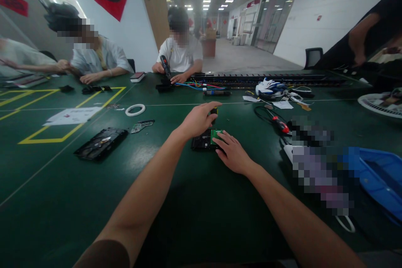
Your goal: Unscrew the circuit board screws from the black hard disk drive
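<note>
A black hard drive [201, 141] with a green circuit board [216, 135] lies on the green table in front of me. My right hand [234, 153] rests over its right side, fingers spread and fingertips on the board. Above the drive's far edge, my left hand [201, 119] is closed around a small black and yellow object [214, 113]. Most of that object is hidden by the fingers, so its kind is unclear. Left of my forearm are another black drive casing [101, 143] and a loose circuit board [142, 126].
A white ring [135, 110] and paper sheets [73, 115] lie on the left. To the right are a red-black screwdriver [280, 124], white-blue gloves [269, 87] and a blue tray [381, 176]. Across the table a person holds a power screwdriver [165, 66] near colored cables [194, 86].
</note>
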The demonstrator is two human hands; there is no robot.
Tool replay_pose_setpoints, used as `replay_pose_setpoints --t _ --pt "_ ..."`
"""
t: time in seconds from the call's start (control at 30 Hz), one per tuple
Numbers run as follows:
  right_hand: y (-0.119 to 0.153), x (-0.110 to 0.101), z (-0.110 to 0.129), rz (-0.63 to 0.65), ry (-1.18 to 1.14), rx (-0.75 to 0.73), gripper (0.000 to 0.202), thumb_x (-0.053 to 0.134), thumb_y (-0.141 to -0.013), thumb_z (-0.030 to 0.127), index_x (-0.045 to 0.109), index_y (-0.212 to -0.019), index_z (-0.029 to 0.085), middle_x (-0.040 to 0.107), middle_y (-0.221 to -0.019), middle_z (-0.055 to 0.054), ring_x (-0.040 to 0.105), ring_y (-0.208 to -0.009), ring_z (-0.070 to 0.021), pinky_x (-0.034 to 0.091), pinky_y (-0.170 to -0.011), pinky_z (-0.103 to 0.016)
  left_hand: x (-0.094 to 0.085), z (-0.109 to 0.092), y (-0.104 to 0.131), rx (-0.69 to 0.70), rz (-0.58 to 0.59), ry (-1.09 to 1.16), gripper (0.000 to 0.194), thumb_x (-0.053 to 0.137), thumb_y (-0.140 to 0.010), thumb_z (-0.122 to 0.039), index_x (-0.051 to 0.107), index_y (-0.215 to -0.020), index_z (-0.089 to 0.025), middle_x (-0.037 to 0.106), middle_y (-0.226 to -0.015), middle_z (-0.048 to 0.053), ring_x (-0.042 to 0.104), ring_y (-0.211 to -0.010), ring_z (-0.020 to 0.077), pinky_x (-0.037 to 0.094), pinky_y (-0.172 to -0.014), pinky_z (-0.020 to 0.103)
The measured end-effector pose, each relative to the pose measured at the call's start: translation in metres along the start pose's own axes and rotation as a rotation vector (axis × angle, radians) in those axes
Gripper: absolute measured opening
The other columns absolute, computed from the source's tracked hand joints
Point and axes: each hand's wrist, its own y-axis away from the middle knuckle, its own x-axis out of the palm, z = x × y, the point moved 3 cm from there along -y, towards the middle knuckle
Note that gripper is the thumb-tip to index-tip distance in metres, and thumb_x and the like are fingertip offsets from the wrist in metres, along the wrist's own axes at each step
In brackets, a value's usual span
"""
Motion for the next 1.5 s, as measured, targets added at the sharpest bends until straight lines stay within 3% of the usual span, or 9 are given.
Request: replay_pose_setpoints --t 0.23,0.37,0.57,0.8,0.9,1.17,1.33,1.5 --pt "0.0004 0.0002 -0.0002 -0.001 -0.001 -0.004 0.049 0.051 -0.105 0.033 0.053 -0.153 0.025 0.041 -0.168 -0.010 0.026 -0.160 -0.0330 0.029 -0.126 -0.062 -0.0019 0.0029 -0.0020 0.036 -0.050 -0.108 0.035 0.071 -0.097 -0.035 0.069 -0.130 -0.024 0.070 -0.101 0.006 0.065 -0.081 0.0169 0.052 -0.084 0.032" --pt "0.0002 0.0012 -0.0014 -0.011 -0.007 -0.005 0.049 0.052 -0.105 0.034 0.054 -0.153 0.026 0.043 -0.167 -0.009 0.026 -0.160 -0.0333 0.030 -0.126 -0.063 -0.0031 0.0012 -0.0009 0.049 0.004 -0.025 0.041 0.065 -0.100 -0.029 0.065 -0.140 -0.022 0.072 -0.109 0.007 0.068 -0.081 0.0150 0.054 -0.087 0.032" --pt "-0.0002 0.0019 -0.0015 0.000 -0.009 0.003 0.049 0.051 -0.105 0.034 0.054 -0.153 0.025 0.042 -0.167 -0.010 0.026 -0.160 -0.0331 0.029 -0.126 -0.062 -0.0014 0.0011 0.0002 0.043 0.026 0.035 0.044 0.057 -0.100 -0.018 0.061 -0.144 -0.022 0.073 -0.120 0.007 0.068 -0.067 0.0104 0.056 -0.084 0.032" --pt "0.0007 0.0016 -0.0019 -0.014 -0.014 -0.007 0.049 0.051 -0.106 0.035 0.053 -0.153 0.025 0.043 -0.167 -0.010 0.027 -0.159 -0.0333 0.030 -0.126 -0.063 0.0003 0.0069 -0.0026 0.052 -0.106 -0.153 0.030 0.071 -0.097 -0.031 0.068 -0.124 -0.019 0.074 -0.111 0.008 0.067 -0.082 0.0171 0.053 -0.084 0.032" --pt "0.0010 0.0017 -0.0016 -0.015 -0.009 -0.013 0.048 0.050 -0.106 0.035 0.053 -0.153 0.025 0.042 -0.167 -0.010 0.027 -0.160 -0.0335 0.030 -0.126 -0.063 0.0026 0.0073 -0.0027 0.045 -0.130 -0.181 0.033 0.072 -0.097 -0.033 0.066 -0.126 -0.019 0.072 -0.110 0.008 0.065 -0.081 0.0177 0.052 -0.082 0.033" --pt "0.0003 -0.0007 0.0013 -0.005 0.015 -0.003 0.049 0.051 -0.105 0.033 0.053 -0.153 0.024 0.042 -0.167 -0.010 0.027 -0.159 -0.0337 0.031 -0.126 -0.062 0.0050 0.0026 -0.0014 0.073 -0.072 -0.132 0.035 0.068 -0.099 -0.034 0.067 -0.132 -0.024 0.068 -0.112 0.007 0.067 -0.088 0.0178 0.053 -0.086 0.034" --pt "0.0001 0.0006 0.0003 -0.006 0.020 -0.005 0.049 0.052 -0.105 0.032 0.053 -0.153 0.024 0.042 -0.167 -0.011 0.027 -0.160 -0.0336 0.031 -0.126 -0.062 0.0062 0.0020 0.0008 0.014 0.045 0.124 0.042 0.057 -0.102 -0.020 0.057 -0.144 -0.024 0.071 -0.115 0.005 0.068 -0.067 0.0094 0.056 -0.076 0.027" --pt "-0.0001 0.0006 0.0001 -0.002 0.014 0.000 0.049 0.052 -0.105 0.033 0.054 -0.153 0.024 0.042 -0.167 -0.010 0.026 -0.160 -0.0333 0.030 -0.126 -0.062 0.0065 0.0046 -0.0004 0.022 -0.003 0.057 0.037 0.065 -0.099 -0.022 0.061 -0.135 -0.024 0.073 -0.116 0.006 0.069 -0.068 0.0105 0.055 -0.076 0.027"
